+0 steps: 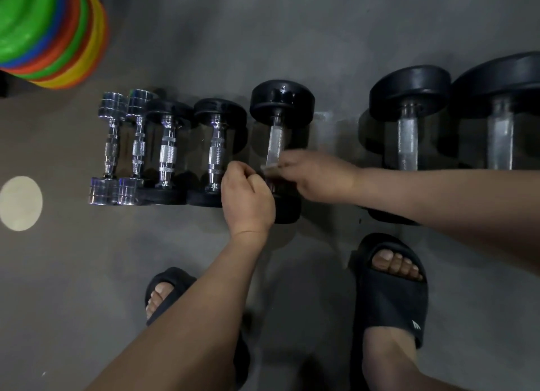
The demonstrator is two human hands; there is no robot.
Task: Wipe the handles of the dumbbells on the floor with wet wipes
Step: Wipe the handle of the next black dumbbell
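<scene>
Several dumbbells lie in a row on the grey floor. Two small chrome ones (112, 148) are at the left, then two with black heads (168, 152), then a mid-size black dumbbell (276, 133) with a knurled handle. A small pale wet wipe (270, 167) sits at the near end of that handle. My right hand (315, 175) reaches in from the right and pinches the wipe. My left hand (248, 194) is curled just left of it, fingertips at the wipe's edge. Both hands hide the dumbbell's near head.
Two large black dumbbells (409, 127) lie at the right. A stack of coloured discs (52, 31) stands at the far left. A pale round mark (20, 203) is on the floor. My feet in black slides (391, 297) stand close to the row.
</scene>
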